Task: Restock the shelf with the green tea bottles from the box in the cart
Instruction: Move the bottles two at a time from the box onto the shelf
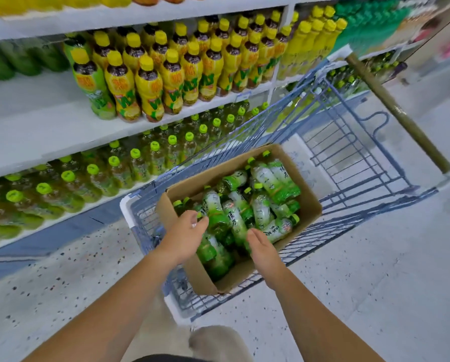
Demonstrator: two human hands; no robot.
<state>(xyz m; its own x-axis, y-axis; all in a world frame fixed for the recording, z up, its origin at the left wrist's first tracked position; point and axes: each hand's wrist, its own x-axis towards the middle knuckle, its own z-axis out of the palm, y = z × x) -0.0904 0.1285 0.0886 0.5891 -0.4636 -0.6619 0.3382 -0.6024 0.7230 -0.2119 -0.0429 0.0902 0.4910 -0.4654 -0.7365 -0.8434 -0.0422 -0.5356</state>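
Your left hand (186, 232) and right hand (261, 248) hover over the near end of an open brown cardboard box (307, 194), fingers loosely spread, gripping nothing. Inside it, clear plastic green tea bottles (238, 218) with glossy green labels lie jumbled. The box sits in a blue wire cart (362, 202). A white shelf (49, 118) runs to its left.

floor (62, 283): pale, dark-speckled | white shelves (36, 113): along left | light: bright, even

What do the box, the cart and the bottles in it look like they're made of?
Box: brown matte cardboard, with raw cut edges. Cart: thin wire, likely metal, coated blue. Bottles: clear, probably plastic, with glossy green-and-white wraps.
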